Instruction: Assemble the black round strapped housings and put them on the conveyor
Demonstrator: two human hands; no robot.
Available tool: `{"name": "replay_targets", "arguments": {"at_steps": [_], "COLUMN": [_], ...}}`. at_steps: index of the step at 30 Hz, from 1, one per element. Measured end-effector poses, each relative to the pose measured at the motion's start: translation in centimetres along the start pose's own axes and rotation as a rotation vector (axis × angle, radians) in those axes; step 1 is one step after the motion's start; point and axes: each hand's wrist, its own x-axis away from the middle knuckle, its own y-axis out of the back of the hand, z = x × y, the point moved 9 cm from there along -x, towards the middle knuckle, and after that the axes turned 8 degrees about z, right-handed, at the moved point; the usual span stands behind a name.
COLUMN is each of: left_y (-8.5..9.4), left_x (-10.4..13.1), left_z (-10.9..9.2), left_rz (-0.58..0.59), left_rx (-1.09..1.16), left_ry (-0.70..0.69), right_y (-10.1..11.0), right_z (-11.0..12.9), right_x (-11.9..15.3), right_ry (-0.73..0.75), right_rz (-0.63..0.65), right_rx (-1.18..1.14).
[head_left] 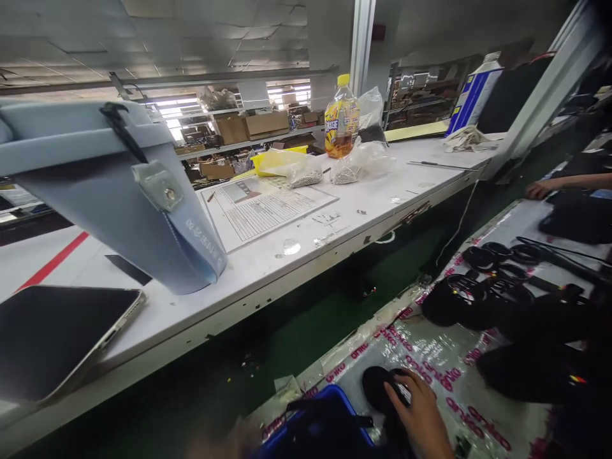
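At the lower right, my right hand (423, 411) grips a black, rounded, soft-looking piece (375, 387) with a shiny patch under the fingers. Its exact kind is hidden by the hand. A blurred patch at the bottom edge appears to be my left hand (222, 443); its fingers are smeared by motion. Between the two hands lies a blue tray (347, 401) with dark material in it. The bench under my right hand is covered with plastic film (425, 357) printed in pink lettering.
Black ring-shaped parts (509, 287) lie on the film bench, near another person's hand (542, 189). Across a dark green gap runs a white shelf (268, 274) holding a grey-blue bin (119, 210), a phone (62, 338), a printed sheet (268, 210), a yellow-capped bottle (342, 121) and bagged small parts (349, 171).
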Motion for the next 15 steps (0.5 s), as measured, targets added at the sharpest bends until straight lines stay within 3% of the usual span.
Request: {"name": "replay_targets", "arguments": {"at_steps": [2,4,8,11,15], "left_y": [-2.7,-5.3,-8.4,-8.2,-4.7], "left_x": [-1.0,-2.8,-5.7,-6.1,-6.3], "left_z": [-2.8,-4.7,-5.8,-5.8,-5.4], "left_rz": [0.03,0.048,0.112,0.207,0.362], "left_rx": [-0.016,-0.07,-0.204,-0.247,-0.184], "left_ry": [-0.098,-0.102,0.096,0.211,0.311], "right_y": [0.4,1.0,2.4,2.7,2.9], "right_z": [0.5,1.1,1.0,-0.1,-0.8], "right_x": [-0.2,-0.1,1.0,2.5,4.0], "right_ry": [-0.004,-0.027,-0.207,-0.43,-0.604], "right_rz": [-0.028,-0.061,-0.141,-0.159,-0.154], "right_rx": [-0.11,-0.213,-0.438,-0.622,-0.74]}}
